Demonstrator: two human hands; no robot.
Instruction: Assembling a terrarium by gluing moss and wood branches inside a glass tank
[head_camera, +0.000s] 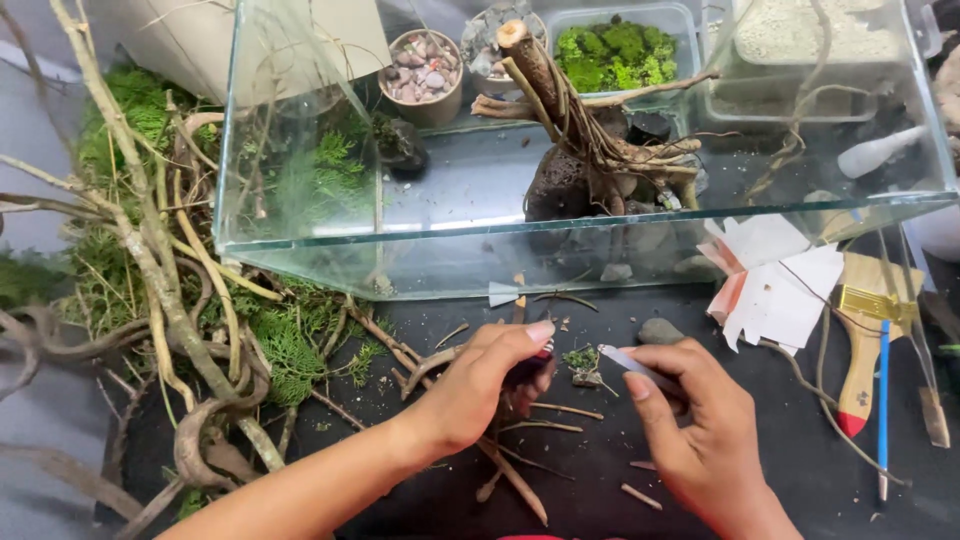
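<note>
Low over the dark surface (600, 470), in front of the glass tank (560, 240), the left hand (480, 385) curls closed around a small dark stone (527, 372), steadying it, while the right hand (690, 420) pinches slim tweezers (630, 362) angled toward a moss tuft (582, 358) between both hands.

1. Tank (300, 150): clear, glossy glass.
2. Driftwood (560, 100): rough, matt wood.
3. Rock (556, 185): dark, porous stone.
4. Brush (862, 370): smooth wooden handle, shiny metal band.
5. Mat (800, 450): black, matt surface.
6. Scraps (780, 290): white paper.
</note>
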